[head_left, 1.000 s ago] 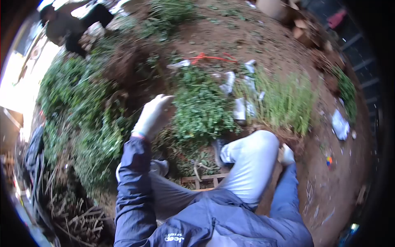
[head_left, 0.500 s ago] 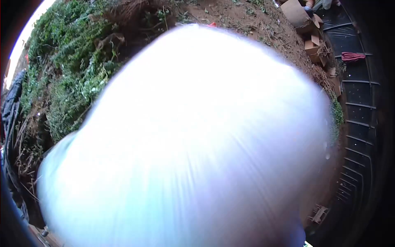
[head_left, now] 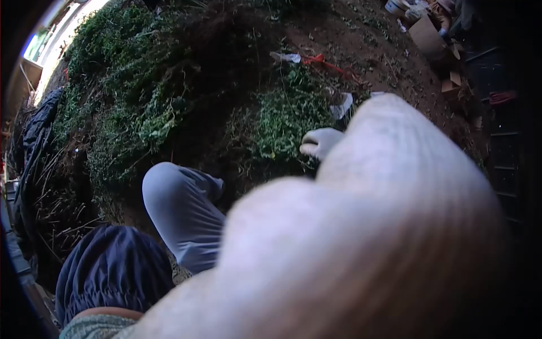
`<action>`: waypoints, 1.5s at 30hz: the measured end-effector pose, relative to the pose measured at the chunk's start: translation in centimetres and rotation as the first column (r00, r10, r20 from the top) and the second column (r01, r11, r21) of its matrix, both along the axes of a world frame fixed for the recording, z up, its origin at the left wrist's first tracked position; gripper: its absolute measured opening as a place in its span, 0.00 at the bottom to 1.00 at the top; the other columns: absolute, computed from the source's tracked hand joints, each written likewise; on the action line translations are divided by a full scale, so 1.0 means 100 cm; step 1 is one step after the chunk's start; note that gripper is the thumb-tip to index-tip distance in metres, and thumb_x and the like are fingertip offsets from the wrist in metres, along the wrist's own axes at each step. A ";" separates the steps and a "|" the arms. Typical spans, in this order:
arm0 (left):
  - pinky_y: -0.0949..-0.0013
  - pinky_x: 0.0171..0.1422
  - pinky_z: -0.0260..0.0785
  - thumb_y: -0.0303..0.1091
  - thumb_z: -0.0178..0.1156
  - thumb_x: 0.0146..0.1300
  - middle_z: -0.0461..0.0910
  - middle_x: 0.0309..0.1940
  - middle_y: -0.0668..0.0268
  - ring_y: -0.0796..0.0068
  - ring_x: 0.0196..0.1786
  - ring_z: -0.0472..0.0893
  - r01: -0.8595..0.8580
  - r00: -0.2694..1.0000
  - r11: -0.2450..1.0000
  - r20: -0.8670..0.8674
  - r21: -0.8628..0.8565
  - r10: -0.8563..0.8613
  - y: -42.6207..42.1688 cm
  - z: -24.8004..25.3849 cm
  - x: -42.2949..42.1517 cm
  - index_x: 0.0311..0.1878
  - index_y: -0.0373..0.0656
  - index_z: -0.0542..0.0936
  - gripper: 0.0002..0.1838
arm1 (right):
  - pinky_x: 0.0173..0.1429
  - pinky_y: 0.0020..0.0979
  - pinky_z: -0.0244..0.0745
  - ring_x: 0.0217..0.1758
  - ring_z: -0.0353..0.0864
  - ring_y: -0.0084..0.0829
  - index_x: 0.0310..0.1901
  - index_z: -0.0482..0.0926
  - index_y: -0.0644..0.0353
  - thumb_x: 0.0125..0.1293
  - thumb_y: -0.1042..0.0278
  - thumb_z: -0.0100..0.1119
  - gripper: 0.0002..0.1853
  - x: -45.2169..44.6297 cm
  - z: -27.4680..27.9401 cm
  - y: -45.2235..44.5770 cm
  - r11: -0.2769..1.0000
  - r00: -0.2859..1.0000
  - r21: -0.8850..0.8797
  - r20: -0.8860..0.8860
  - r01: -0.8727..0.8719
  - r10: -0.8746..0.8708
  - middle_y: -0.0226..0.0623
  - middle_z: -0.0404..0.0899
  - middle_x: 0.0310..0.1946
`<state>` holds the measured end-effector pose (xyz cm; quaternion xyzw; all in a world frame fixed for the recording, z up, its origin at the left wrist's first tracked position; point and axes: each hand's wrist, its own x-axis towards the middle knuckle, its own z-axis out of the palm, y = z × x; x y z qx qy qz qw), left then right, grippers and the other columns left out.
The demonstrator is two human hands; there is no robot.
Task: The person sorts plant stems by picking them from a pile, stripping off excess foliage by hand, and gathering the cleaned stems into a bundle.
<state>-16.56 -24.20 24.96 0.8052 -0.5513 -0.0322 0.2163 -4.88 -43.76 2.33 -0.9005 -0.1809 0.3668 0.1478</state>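
Observation:
My left hand (head_left: 361, 226), in a pale glove, is very close to the camera and blurred. It covers the lower right and middle; its fingers are too smeared to read. The dark blue sleeve (head_left: 118, 268) ends at its wrist at the lower left. Beyond it, my right hand (head_left: 322, 141), gloved in pale grey, shows partly beside a pile of leafy green plants (head_left: 288, 116). Its fingers look curled; anything inside them is hidden. The forearm is hidden behind my left hand. My grey-trousered knee (head_left: 180, 212) is bent at the left.
A large heap of green plants (head_left: 121, 96) lies at the left, with dark sheeting (head_left: 39, 127) beside it. Red cord (head_left: 327, 64) and white scraps (head_left: 341, 105) lie on the soil. A cardboard box (head_left: 427, 38) stands at the upper right, near part of a person.
My left hand came up from the plants, filled most of the view, and now covers mainly the lower right. My right hand now shows near the leafy pile instead of beside the right knee.

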 end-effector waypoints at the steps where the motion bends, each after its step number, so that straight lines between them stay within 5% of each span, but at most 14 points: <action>1: 0.58 0.41 0.75 0.42 0.65 0.66 0.80 0.36 0.61 0.60 0.38 0.84 0.025 0.998 1.000 -0.049 -0.007 -0.025 -0.004 0.000 -0.007 0.44 0.39 0.81 0.15 | 0.64 0.44 0.77 0.59 0.85 0.49 0.57 0.84 0.61 0.75 0.51 0.62 0.22 -0.004 0.008 -0.001 0.991 0.994 0.083 -0.023 0.107 -0.106 0.52 0.87 0.53; 3: 0.58 0.41 0.75 0.42 0.65 0.66 0.80 0.36 0.61 0.60 0.38 0.83 0.063 0.993 0.998 -0.098 -0.007 -0.064 -0.009 0.002 -0.008 0.44 0.39 0.81 0.15 | 0.59 0.44 0.80 0.55 0.87 0.51 0.54 0.85 0.64 0.75 0.54 0.61 0.20 -0.007 0.012 -0.005 0.960 0.977 0.267 0.162 0.089 -0.135 0.53 0.87 0.49; 10: 0.60 0.40 0.74 0.42 0.64 0.66 0.80 0.36 0.62 0.61 0.37 0.83 0.199 0.958 0.980 -0.214 0.013 -0.191 -0.019 -0.003 0.002 0.44 0.39 0.81 0.14 | 0.61 0.47 0.78 0.55 0.85 0.53 0.53 0.84 0.65 0.74 0.54 0.61 0.20 -0.009 0.009 -0.003 0.977 0.979 0.213 0.198 0.007 -0.050 0.54 0.86 0.49; 13: 0.60 0.40 0.74 0.42 0.63 0.66 0.80 0.36 0.62 0.62 0.37 0.83 0.234 0.956 0.972 -0.191 0.027 -0.225 -0.019 0.012 0.019 0.44 0.39 0.81 0.14 | 0.60 0.47 0.78 0.54 0.84 0.52 0.51 0.84 0.63 0.73 0.54 0.62 0.19 -0.014 0.001 -0.007 0.968 0.947 0.249 0.319 -0.042 -0.041 0.52 0.86 0.47; 14: 0.64 0.39 0.71 0.41 0.60 0.65 0.79 0.36 0.64 0.65 0.37 0.82 0.314 0.930 0.945 -0.172 -0.090 -0.325 -0.014 -0.012 0.027 0.42 0.39 0.80 0.13 | 0.54 0.48 0.80 0.50 0.85 0.51 0.47 0.83 0.59 0.72 0.51 0.61 0.18 -0.016 -0.006 -0.008 0.945 0.915 0.321 0.397 -0.064 -0.073 0.48 0.85 0.42; 18: 0.58 0.41 0.79 0.41 0.61 0.66 0.80 0.37 0.62 0.61 0.42 0.85 0.190 0.964 0.945 -0.234 0.267 -0.127 0.005 -0.083 0.045 0.44 0.42 0.81 0.13 | 0.56 0.48 0.81 0.51 0.86 0.50 0.50 0.85 0.59 0.73 0.50 0.61 0.19 -0.017 0.009 0.000 0.958 0.944 0.280 0.328 -0.064 -0.033 0.47 0.87 0.45; 22: 0.49 0.46 0.79 0.46 0.64 0.71 0.82 0.39 0.57 0.51 0.43 0.86 0.022 0.943 0.925 -0.315 0.379 0.107 0.043 -0.119 0.079 0.49 0.44 0.81 0.15 | 0.54 0.47 0.82 0.49 0.87 0.49 0.47 0.86 0.58 0.72 0.48 0.61 0.19 -0.019 0.016 0.006 0.961 0.935 0.257 0.354 -0.104 0.007 0.45 0.87 0.42; 36: 0.50 0.49 0.80 0.47 0.63 0.70 0.87 0.36 0.53 0.46 0.43 0.86 -0.375 0.856 0.815 -0.172 0.442 0.487 0.138 -0.249 0.227 0.46 0.43 0.88 0.17 | 0.55 0.48 0.82 0.51 0.88 0.49 0.47 0.85 0.56 0.75 0.44 0.57 0.21 -0.020 0.037 0.025 0.968 0.966 0.169 0.212 -0.183 0.145 0.44 0.88 0.44; 40: 0.49 0.50 0.80 0.46 0.64 0.67 0.86 0.34 0.51 0.45 0.42 0.86 -0.589 0.730 0.653 -0.034 0.476 0.683 0.188 -0.289 0.285 0.39 0.40 0.87 0.16 | 0.46 0.46 0.83 0.41 0.88 0.45 0.40 0.83 0.55 0.72 0.45 0.62 0.19 -0.023 0.029 0.022 0.950 0.945 0.240 0.305 -0.198 0.119 0.41 0.85 0.35; 45: 0.47 0.56 0.81 0.51 0.65 0.67 0.87 0.47 0.50 0.46 0.50 0.88 -0.823 0.468 0.351 0.181 0.447 0.865 0.267 -0.324 0.352 0.50 0.50 0.89 0.18 | 0.44 0.46 0.82 0.40 0.88 0.44 0.40 0.83 0.53 0.70 0.45 0.64 0.18 -0.007 0.021 0.025 0.942 0.928 0.274 0.362 -0.193 0.085 0.38 0.85 0.33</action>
